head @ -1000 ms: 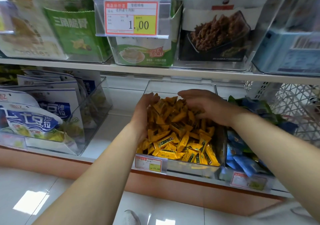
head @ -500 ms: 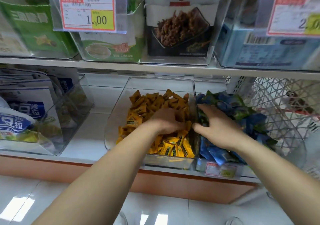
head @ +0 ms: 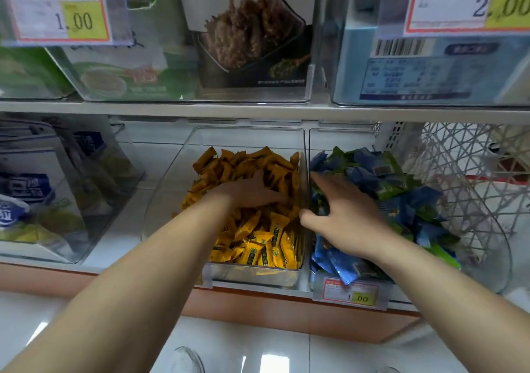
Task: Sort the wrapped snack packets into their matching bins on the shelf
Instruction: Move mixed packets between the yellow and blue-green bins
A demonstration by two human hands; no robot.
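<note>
Yellow packets (head: 258, 237) are heaped in a clear bin (head: 172, 200) and pressed by the left hand (head: 249, 192), fingers (head: 275, 197) spread, nothing seen held. Blue and green packets (head: 401, 183) fill the neighbouring bin (head: 341, 131); the grip of the right hand (head: 344, 215) cannot be told. Strays should be pinched singly, matched by wrapper colour.

Left grip (head: 249, 193), right grip (head: 347, 217) bare; forearms (head: 149, 272) bare to frame edge. White shoe (head: 186, 359), textured toe.

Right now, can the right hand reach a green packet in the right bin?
Probably yes: the right hand is in that open-topped bin, and a green packet lies uncovered on top beside it.
</note>
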